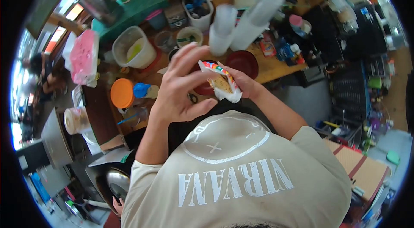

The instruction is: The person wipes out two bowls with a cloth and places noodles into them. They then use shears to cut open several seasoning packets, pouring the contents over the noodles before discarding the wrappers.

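My right hand (244,82) holds an opened white packet (227,83) with red and multicoloured print. Its mouth faces up and shows a light brown, crumbly content. Just left of it, my left hand (174,85) hovers with fingers spread and thumb stretched towards the packet, holding nothing visible. Below and behind both hands, dark red plates (242,65) lie on the wooden table, partly covered by the hands.
Stacked clear plastic cups (258,17), a clear tub (134,47), an orange lid (122,93), a blue-capped container (144,90) and a white utensil bin (198,10) surround the hands. Another person's hand (117,206) shows near a metal pan at lower left; someone stands far left.
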Tool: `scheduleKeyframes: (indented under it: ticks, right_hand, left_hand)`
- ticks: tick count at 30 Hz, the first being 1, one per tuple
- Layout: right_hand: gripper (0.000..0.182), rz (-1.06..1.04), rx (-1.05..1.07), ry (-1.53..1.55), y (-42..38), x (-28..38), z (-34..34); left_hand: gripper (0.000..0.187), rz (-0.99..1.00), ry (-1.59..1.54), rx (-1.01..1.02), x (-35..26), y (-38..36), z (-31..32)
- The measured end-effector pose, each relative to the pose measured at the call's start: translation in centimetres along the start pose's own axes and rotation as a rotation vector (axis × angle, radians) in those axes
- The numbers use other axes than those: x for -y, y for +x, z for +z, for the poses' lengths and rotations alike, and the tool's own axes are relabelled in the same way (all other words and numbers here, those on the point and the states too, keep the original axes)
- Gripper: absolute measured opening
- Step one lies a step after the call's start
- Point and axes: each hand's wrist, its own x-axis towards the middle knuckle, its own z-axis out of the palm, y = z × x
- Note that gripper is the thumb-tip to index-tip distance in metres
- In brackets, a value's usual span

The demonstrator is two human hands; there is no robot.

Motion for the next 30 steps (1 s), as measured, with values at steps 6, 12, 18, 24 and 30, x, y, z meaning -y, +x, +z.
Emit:
scheduleKeyframes:
  ticks: [6, 12, 18, 24, 30]
  right_hand:
    - [0.045, -0.009, -0.042, -0.129, -7.5, 1.4, -4.4]
    - [0.035, -0.113, -0.17, -0.246, -13.7, 4.4, -10.1]
    - [0.036, -0.03, -0.253, -0.314, -21.0, 9.5, -13.9]
    - [0.036, 0.137, -0.212, -0.544, -24.4, 13.2, -16.4]
    - [0.03, 0.188, -0.211, -0.596, -23.5, 13.8, -19.6]
  left_hand:
    - [0.019, -0.082, 0.364, 0.405, -3.1, 6.7, 7.3]
    - [0.024, -0.078, 0.36, 0.607, -7.5, 11.7, 14.7]
    - [0.031, 0.037, 0.559, 0.643, -9.9, 16.5, 21.3]
    - [0.015, 0.107, 0.618, 0.893, -11.0, 20.5, 27.9]
    - [0.012, 0.17, 0.626, 0.776, -9.6, 20.0, 30.7]
